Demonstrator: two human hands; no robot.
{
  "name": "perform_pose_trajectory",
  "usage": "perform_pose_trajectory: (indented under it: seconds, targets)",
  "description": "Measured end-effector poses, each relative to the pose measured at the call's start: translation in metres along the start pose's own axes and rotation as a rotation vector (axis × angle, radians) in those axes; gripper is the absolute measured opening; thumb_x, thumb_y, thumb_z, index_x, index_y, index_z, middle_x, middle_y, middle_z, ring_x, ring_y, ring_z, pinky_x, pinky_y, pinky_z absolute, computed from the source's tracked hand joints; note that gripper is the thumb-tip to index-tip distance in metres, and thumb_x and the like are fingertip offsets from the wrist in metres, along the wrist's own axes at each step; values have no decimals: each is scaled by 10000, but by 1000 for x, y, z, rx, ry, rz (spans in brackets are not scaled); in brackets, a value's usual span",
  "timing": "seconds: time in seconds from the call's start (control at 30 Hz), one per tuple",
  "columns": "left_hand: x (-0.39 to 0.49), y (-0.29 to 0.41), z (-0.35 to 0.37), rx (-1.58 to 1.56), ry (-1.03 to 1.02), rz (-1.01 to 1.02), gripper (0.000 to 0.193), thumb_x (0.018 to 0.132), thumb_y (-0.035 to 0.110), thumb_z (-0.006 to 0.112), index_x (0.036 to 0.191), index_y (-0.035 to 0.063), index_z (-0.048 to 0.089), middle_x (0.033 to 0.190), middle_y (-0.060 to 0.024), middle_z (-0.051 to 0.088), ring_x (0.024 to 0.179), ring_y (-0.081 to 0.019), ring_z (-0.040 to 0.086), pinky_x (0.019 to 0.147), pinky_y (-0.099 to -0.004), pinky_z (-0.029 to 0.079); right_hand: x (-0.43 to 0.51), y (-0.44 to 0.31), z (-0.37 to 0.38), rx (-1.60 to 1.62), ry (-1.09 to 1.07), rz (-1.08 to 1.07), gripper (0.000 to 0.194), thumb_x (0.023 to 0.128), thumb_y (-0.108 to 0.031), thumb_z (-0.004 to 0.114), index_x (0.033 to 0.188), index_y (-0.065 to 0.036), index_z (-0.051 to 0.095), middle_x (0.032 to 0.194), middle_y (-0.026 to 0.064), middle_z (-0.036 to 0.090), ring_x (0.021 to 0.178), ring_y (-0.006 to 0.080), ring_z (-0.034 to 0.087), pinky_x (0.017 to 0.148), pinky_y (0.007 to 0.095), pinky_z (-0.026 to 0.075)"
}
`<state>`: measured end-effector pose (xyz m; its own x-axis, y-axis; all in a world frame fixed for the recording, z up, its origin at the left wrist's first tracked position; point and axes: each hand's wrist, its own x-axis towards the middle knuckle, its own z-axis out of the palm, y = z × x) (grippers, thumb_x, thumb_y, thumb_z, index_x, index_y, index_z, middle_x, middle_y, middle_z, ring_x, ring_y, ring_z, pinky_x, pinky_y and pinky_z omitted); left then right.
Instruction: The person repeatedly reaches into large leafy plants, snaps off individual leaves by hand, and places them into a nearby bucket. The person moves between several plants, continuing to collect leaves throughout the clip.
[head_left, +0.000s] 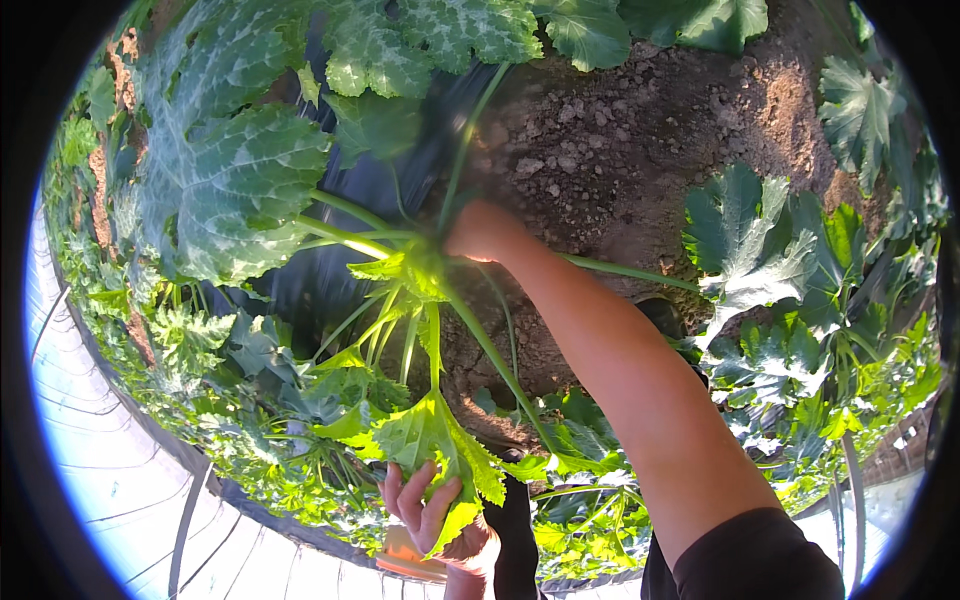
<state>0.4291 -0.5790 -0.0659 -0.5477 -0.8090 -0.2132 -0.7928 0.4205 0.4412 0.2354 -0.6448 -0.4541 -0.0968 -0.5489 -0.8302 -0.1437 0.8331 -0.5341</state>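
A squash plant, likely zucchini, spreads long green stalks (491, 352) from its crown (416, 274). My right hand (484, 232) reaches in from the right to the base of the stalks, just beside the crown. Its fingers are blurred and hidden, so what they touch cannot be told. Low in the picture, my left hand (439, 514) has its fingers curled at a bright green young leaf (427, 435), which it holds by the outer part. Large leaves with whitish patches (240, 172) hang at the upper left of the crown.
Black plastic mulch (360, 195) lies under the plant, beside bare cloddy soil (600, 150). More squash plants (757, 247) grow on both sides. An orange container (409, 559) shows partly behind my left hand. Curved hoops (187, 525) and pale sheeting stand at the rim.
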Motion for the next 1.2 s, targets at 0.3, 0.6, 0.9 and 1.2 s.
perform_pose_trajectory:
  seconds: [0.3, 0.6, 0.9, 1.2]
  targets:
    - [1, -4, -8, -39, -28, -65, 472, 1003, 590, 615, 1012, 140, 756, 1199, -67, 709, 1395, -397, 490, 1218, -607, 237, -19, -37, -53, -217, -215, 98, 270, 775, -309, 847, 977, -132, 824, 1046, 35, 800, 892, 218, 767, 764, 416, 608]
    - [9, -4, -9, -90, -10, -71, 392, 999, 520, 654, 1016, 141, 754, 1168, -53, 729, 1363, -379, 524, 1231, -611, 205, -10, -31, -24, -236, -78, 209, 293, 792, -346, 823, 1034, -182, 825, 1101, 27, 789, 1000, 201, 756, 778, 382, 605]
    - [7, -7, -8, -100, -32, -89, 353, 996, 479, 687, 1014, 132, 749, 1162, -49, 735, 1320, -361, 580, 1241, -595, 213, -47, -42, -31, 4, -73, 350, 362, 808, -264, 793, 1105, -55, 788, 1129, 138, 782, 1056, 307, 765, 850, 421, 618]
    - [9, -11, -8, -94, -53, -75, 358, 996, 486, 699, 1028, 130, 723, 1149, -55, 734, 1276, -355, 615, 1238, -576, 234, -78, -63, -36, 6, 187, 242, 278, 804, -186, 794, 1038, -37, 785, 1120, 184, 774, 1047, 347, 761, 882, 438, 623]
